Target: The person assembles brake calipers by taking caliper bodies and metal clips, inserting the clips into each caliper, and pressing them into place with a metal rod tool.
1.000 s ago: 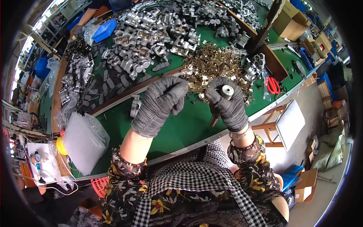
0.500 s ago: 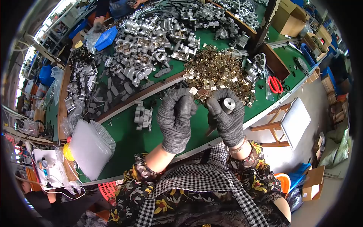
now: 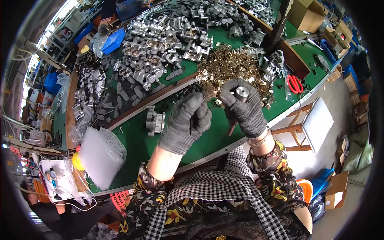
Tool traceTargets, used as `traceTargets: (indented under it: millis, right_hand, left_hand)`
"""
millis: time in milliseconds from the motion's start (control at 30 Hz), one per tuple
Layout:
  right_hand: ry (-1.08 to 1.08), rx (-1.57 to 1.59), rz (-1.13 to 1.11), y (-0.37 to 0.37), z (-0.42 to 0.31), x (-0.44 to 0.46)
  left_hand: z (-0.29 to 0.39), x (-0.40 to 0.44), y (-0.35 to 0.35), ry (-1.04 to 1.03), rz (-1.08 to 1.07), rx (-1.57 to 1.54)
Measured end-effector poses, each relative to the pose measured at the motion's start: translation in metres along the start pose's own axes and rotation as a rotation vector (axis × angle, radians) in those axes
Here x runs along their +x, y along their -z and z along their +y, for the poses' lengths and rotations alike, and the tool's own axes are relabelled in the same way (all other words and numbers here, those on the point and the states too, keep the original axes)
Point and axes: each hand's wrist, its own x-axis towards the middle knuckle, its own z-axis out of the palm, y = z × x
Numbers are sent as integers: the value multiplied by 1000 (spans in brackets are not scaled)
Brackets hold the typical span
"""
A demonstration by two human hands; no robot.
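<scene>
My left hand point(image 3: 187, 123), in a grey glove, is closed with its fingertips pressed together; a tiny thing at the tips is too small to name. Beside it my right hand point(image 3: 247, 110), also gloved, is wrapped round a metal cylinder point(image 3: 241, 92) whose round end has a small hole. A reddish-brown tip point(image 3: 231, 129) sticks out below that fist; whether it belongs to the cylinder is hidden. Just beyond both hands lies a heap of small brass-coloured clips point(image 3: 228, 66). A silver caliper casting point(image 3: 155, 121) rests on the green bench point(image 3: 136, 150) left of my left hand.
Many silver castings point(image 3: 156, 48) are piled behind a wooden divider point(image 3: 160, 95). Red-handled scissors point(image 3: 295, 84) lie on the right. Foam sheets point(image 3: 98, 158) stand at left, a stool point(image 3: 317, 125) at right. A blue tray point(image 3: 113, 41) sits among the parts at the back.
My left hand has turned and dropped slightly, away from the clip heap. My right hand has risen a little with the cylinder. The whole view has shifted slightly.
</scene>
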Motion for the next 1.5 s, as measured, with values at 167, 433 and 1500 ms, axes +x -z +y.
traceTargets:
  millis: [167, 433, 1500]
  right_hand:
    - [26, -116, -17, -1, -11, 8]
    - [-52, -188, -63, 0, -25, 16]
    - [-700, 1002, -409, 6, 30, 25]
  left_hand:
    - [5, 7, 9, 319, -40, -391]
    - [-1, 9, 22, 248, -23, -313]
    - [11, -4, -12, -169, 249, 684]
